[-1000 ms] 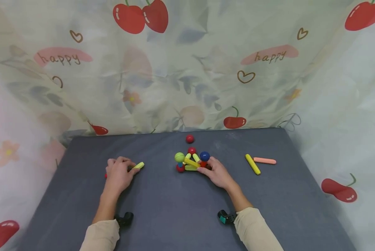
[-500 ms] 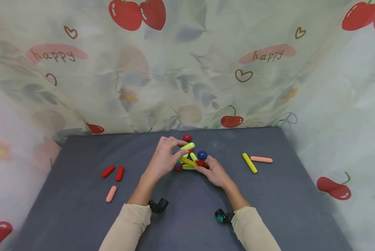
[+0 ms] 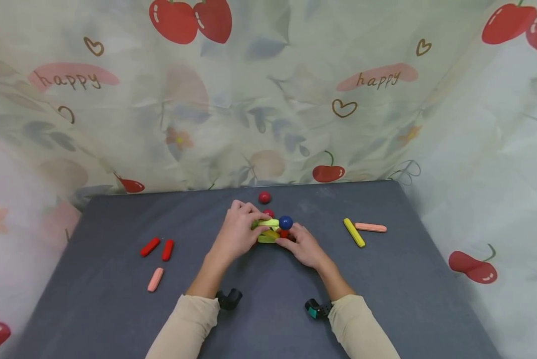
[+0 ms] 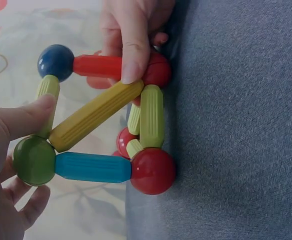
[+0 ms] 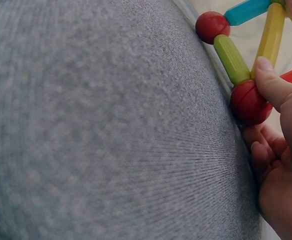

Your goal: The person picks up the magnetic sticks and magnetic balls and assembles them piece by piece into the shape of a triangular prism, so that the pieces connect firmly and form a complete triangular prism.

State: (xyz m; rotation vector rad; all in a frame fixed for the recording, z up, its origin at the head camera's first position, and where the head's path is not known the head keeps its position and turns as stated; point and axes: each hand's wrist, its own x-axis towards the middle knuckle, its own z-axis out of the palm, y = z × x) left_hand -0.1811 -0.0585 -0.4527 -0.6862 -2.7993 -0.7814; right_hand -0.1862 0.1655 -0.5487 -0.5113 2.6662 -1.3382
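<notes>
My left hand [image 3: 237, 232] pinches a pale green rod [image 4: 48, 86] between thumb and fingers, at the top of a ball-and-rod structure. That rod spans from a green ball [image 4: 34, 161] to a blue ball [image 4: 55, 62]. Below these stand a light-blue rod [image 4: 93, 167] and a red rod [image 4: 98, 66], each ending in a red ball near the table. A yellow rod [image 4: 96, 117] crosses diagonally between them. With its thumb by the yellow rod's lower end, my right hand [image 3: 304, 247] grips the red ball [image 5: 250, 102] at the lower right corner.
A loose red ball [image 3: 264, 197] lies behind the structure. To the left are two red rods [image 3: 149, 247] and a pink rod [image 3: 155, 279]. A yellow rod [image 3: 354, 233] and another pink rod [image 3: 370, 227] lie right. A patterned curtain [image 3: 268, 99] hangs behind the dark table [image 3: 268, 309].
My left hand has carried the pale green rod from the table's left side to the structure and lowered it between the green and blue balls. The right hand keeps its grip.
</notes>
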